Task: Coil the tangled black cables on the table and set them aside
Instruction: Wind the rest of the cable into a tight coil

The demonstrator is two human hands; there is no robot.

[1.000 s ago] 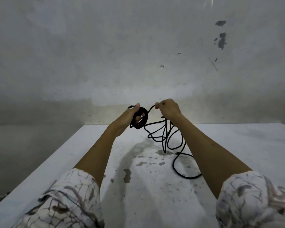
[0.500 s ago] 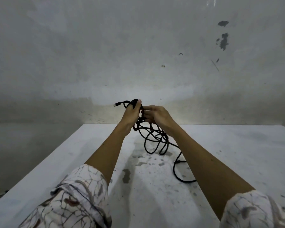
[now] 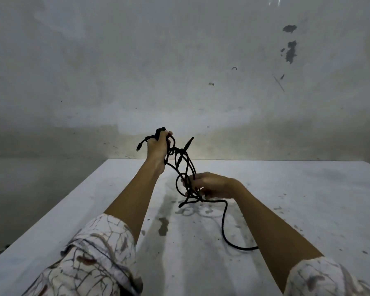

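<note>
Your two hands, together at the far end of the table a moment ago, have now drawn apart: your left hand [image 3: 158, 146] has lifted the wound bundle of thin black rubber-sheathed cable [image 3: 181, 165] higher against the stained grey wall [image 3: 179, 60], while your right hand [image 3: 209, 185] has dropped nearer and lower, just above the scuffed white tabletop [image 3: 308, 199]. That split has stretched the loose strands between them into crossing loops, and by the look of it the snarl is being teased open rather than wound on, so the coil stays only partly made.

Your left hand is a closed fist around the bundle, with one plug end poking out to its left and another strand end standing up to its right. Your right hand is half curled, its fingers [image 3: 188, 180] hooked through the lower loops and holding them. From there a single free tail drops to the tabletop, curves toward you and runs under your right forearm, where its end is hidden. Nothing has been set aside yet; all the cable in view hangs between your hands or trails on the tabletop near the middle.
</note>
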